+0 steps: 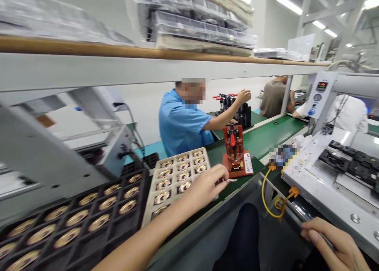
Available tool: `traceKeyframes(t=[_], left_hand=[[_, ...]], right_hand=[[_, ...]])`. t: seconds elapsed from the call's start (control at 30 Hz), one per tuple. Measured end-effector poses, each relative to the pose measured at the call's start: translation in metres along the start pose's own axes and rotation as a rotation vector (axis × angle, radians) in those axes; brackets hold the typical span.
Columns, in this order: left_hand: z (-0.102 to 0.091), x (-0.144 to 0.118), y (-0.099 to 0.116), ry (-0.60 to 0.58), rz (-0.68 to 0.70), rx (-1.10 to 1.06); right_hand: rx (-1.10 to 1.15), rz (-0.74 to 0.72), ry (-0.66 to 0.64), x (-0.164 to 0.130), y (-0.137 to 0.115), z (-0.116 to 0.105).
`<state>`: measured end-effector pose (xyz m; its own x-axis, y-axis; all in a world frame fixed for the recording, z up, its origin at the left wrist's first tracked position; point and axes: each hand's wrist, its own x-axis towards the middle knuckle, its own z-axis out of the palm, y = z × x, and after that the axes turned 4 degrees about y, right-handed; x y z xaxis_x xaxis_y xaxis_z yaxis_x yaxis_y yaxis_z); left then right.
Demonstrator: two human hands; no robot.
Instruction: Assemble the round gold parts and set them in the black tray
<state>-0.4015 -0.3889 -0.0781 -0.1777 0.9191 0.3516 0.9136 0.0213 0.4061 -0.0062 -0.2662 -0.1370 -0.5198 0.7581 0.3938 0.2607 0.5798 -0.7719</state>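
Pinching a small shiny piece (232,180) with the fingers of the left hand (211,184), below and right of the middle, near a red clamp (233,148) on the green tabletop (214,152) and a cream tray (151,194) of gold rings (183,166). Curling the fingers of the right hand (334,239) at the lower right, near a white machine (322,190), but cannot tell if holding anything. Farther out, with more gold rings in a black tray (117,225) at the lower left.

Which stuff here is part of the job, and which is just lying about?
Likely part of the job:
- small shiny part in the left hand
- cream tray and black tray, both holding round gold parts
- red clamp

Apparently just lying about:
- yellow cable
- plastic boxes on the shelf
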Motion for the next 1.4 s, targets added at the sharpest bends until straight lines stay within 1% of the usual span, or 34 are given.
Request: traceKeyframes(t=[0.07,0.13,0.2,0.23,0.3,0.47,0.57,0.67,0.73,0.77,0.83,0.87,0.93,1.0,1.07,1.13,1.23,1.3,1.4], left_hand=[[0.011,0.02,0.036,0.042,0.32,-0.107],[0.026,0.039,0.07,0.117,0.63,-0.174],[0.041,0.056,0.099,0.187,0.833,-0.187],[0.048,0.064,0.111,0.214,0.899,-0.191],[0.06,0.077,0.129,0.242,0.98,-0.207],[0.086,0.099,0.158,0.241,1.082,-0.269],[0.102,0.11,0.176,0.162,1.108,-0.352],[0.116,0.133,0.198,-0.003,1.036,-0.514],[0.124,0.159,0.218,-0.133,0.934,-0.602],[0.129,0.176,0.231,-0.188,0.876,-0.604],[0.145,0.211,0.262,-0.253,0.78,-0.525],[0.155,0.228,0.28,-0.266,0.762,-0.474],[0.179,0.258,0.318,-0.303,0.782,-0.409],[0.205,0.28,0.352,-0.373,0.803,-0.323],[0.226,0.294,0.376,-0.449,0.802,-0.225],[0.239,0.305,0.39,-0.529,0.792,-0.131],[0.247,0.319,0.402,-0.65,0.777,-0.021],[0.248,0.326,0.41,-0.706,0.767,0.03],[0.251,0.328,0.426,-0.731,0.751,0.064]], right_hand=[[0.089,0.022,-0.016,0.017,-0.02,0.008],[0.212,0.033,0.03,0.034,-0.038,0.015],[0.322,0.041,0.032,0.048,-0.049,0.017],[0.34,0.06,0.032,0.052,-0.051,0.016],[0.328,0.112,0.051,0.055,-0.05,0.01],[0.291,0.195,0.149,0.046,-0.037,-0.017],[0.265,0.231,0.2,0.04,-0.028,-0.037],[0.185,0.264,0.334,0.03,-0.013,-0.065],[0.091,0.28,0.481,0.02,-0.001,-0.088],[0.039,0.288,0.562,0.014,0.005,-0.101],[-0.045,0.295,0.686,0.003,0.013,-0.124],[-0.074,0.295,0.724,-0.002,0.015,-0.133],[-0.106,0.293,0.761,-0.013,0.015,-0.148],[-0.118,0.3,0.8,-0.027,0.012,-0.158],[-0.124,0.307,0.853,-0.043,0.009,-0.165],[-0.134,0.322,0.896,-0.061,0.005,-0.174],[-0.166,0.38,0.886,-0.078,0.001,-0.192],[-0.181,0.401,0.84,-0.078,0.0,-0.205],[-0.183,0.362,0.804,-0.059,0.009,-0.218]])
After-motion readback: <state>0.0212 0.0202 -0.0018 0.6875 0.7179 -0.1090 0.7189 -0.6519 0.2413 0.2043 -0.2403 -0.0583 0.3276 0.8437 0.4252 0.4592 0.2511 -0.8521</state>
